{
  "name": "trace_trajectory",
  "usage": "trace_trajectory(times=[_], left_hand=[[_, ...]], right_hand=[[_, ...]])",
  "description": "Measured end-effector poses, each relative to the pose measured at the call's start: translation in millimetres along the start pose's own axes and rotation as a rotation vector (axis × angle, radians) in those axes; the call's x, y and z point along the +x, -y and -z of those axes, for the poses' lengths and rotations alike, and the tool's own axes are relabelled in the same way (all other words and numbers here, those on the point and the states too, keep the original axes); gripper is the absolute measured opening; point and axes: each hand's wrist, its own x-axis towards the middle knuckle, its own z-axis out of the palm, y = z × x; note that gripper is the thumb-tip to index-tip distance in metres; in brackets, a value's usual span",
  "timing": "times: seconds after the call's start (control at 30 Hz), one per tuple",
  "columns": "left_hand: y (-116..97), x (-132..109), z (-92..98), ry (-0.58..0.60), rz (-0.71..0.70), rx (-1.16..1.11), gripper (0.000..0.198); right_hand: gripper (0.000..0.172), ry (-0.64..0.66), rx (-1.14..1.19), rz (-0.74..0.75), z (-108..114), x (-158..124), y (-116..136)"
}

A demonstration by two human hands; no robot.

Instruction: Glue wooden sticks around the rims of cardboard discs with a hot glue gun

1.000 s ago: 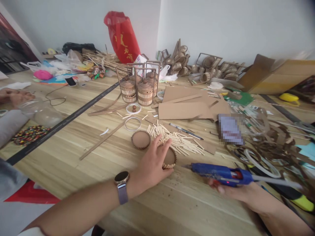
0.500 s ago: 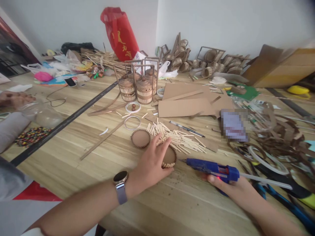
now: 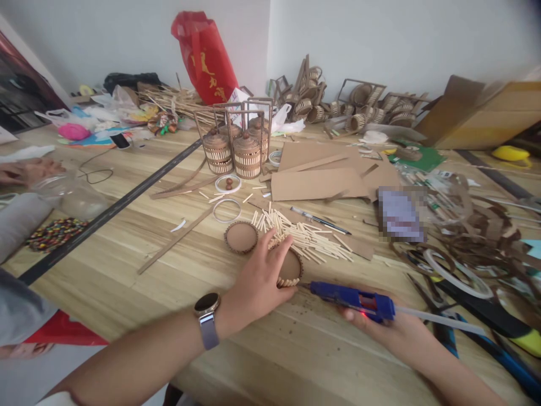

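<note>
My left hand [image 3: 249, 285], with a watch on its wrist, reaches over a round cardboard base [image 3: 292, 264] and grips it at the side, fingers partly spread. Short wooden sticks stand in a row along the near rim of that base; part of it is hidden by the hand. My right hand [image 3: 380, 327] is wrapped round a blue hot glue gun [image 3: 333, 295], its red light lit and a glue stick [image 3: 439, 320] poking out behind. The gun's nozzle is at the base's near right edge. A second round base [image 3: 240, 237] lies just to the left, and a pile of loose sticks [image 3: 313, 242] behind.
Finished lidded baskets [image 3: 248, 158] stand behind, near cardboard sheets [image 3: 319, 185] and a pen [image 3: 319, 220]. On the right lie pliers [image 3: 448, 338] and brown strips [image 3: 477, 242]. Another person's hands [image 3: 31, 169] are at the far left, near a clear jar [image 3: 71, 194] and beads [image 3: 57, 232].
My right hand has brought the glue gun left and slightly down, so its nozzle is now close against the base by my left thumb. My left hand has stayed nearly still.
</note>
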Motion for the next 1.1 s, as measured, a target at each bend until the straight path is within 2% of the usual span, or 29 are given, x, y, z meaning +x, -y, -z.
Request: trace_trajectory(times=[0.23, 0.63, 1.1], left_hand=[[-0.8, -0.7, -0.3, 0.004, 0.004, 0.0, 0.101], [0.5, -0.1, -0.7, -0.01, -0.011, -0.014, 0.1], [-0.1, -0.1, -0.4, -0.017, -0.031, 0.008, 0.101]], right_hand=[[0.043, -0.117, 0.009, -0.015, -5.2, 1.9, 7.4], [0.042, -0.146, -0.025, -0.004, -6.6, -0.3, -0.4], [0.038, -0.14, 0.013, 0.043, -6.7, 1.3, 11.7]])
